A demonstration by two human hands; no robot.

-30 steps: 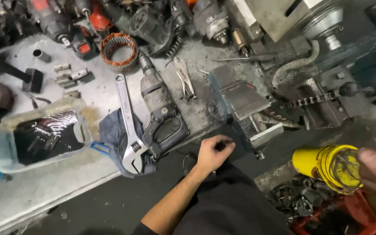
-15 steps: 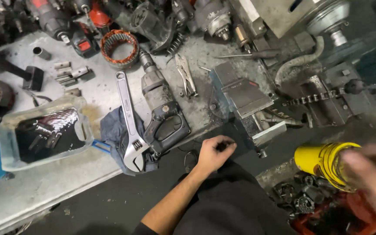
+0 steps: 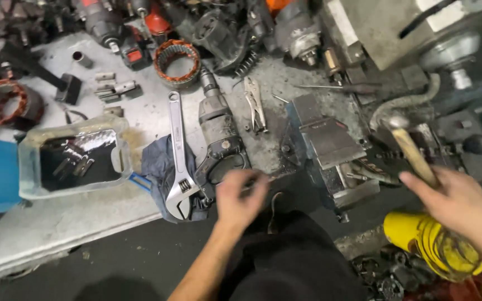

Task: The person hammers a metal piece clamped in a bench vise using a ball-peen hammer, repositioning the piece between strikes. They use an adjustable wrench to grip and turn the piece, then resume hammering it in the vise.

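Note:
My left hand (image 3: 240, 198) hovers at the workbench's front edge, blurred, beside the handle of a grimy electric drill (image 3: 218, 139); whether it holds anything cannot be told. My right hand (image 3: 456, 200) grips a wooden handle (image 3: 414, 155) that rises to a small metal hammer head (image 3: 394, 121) beside the grey bench vise (image 3: 330, 150). A large chrome adjustable wrench (image 3: 178, 159) lies on a dark rag (image 3: 160, 167) left of the drill.
A clear plastic tub (image 3: 71, 161) holds dark liquid and small parts at the left. Locking pliers (image 3: 255, 106), copper-wound stators (image 3: 177, 61), power tools and sockets crowd the bench's back. A yellow container (image 3: 433, 248) stands on the floor below my right hand.
My right hand has come in from the right edge and now holds a wooden-handled hammer near the vise. My left hand shifted left along the bench edge toward the drill.

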